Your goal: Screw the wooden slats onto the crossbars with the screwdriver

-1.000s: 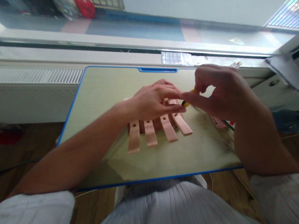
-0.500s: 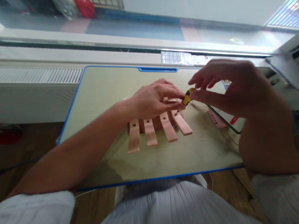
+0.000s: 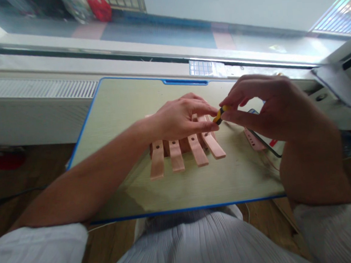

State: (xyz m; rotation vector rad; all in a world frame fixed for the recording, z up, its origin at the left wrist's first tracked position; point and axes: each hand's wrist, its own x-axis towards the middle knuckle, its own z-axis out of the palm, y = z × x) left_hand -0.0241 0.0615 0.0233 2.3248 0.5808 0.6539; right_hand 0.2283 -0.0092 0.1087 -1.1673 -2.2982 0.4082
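Observation:
A short yellow-and-black screwdriver (image 3: pixel 220 115) is tilted over the rightmost slat (image 3: pixel 214 146) of a small wooden piece. My right hand (image 3: pixel 266 108) pinches the upper end of its handle between thumb and fingertips. Around the handle's lower end, the thumb and index finger of my left hand (image 3: pixel 180 117) are closed, and that palm covers the back of the wooden piece. Several flat wooden slats (image 3: pixel 197 151) stick out toward me, each with a dark round hole or screw spot. The screwdriver's tip is near the spot on the rightmost slat; contact cannot be made out.
The wooden piece lies on a pale folding table (image 3: pixel 130 96) with a blue edge. Right of it are a phone or tablet (image 3: pixel 274 146), partly under my right hand, and a pink device (image 3: pixel 254 139) with a cable. A window sill (image 3: pixel 170 69) runs behind.
My right hand's fingers have come down and closed on the screwdriver handle, where they were lifted off and spread before. My left hand and the wooden piece have stayed put.

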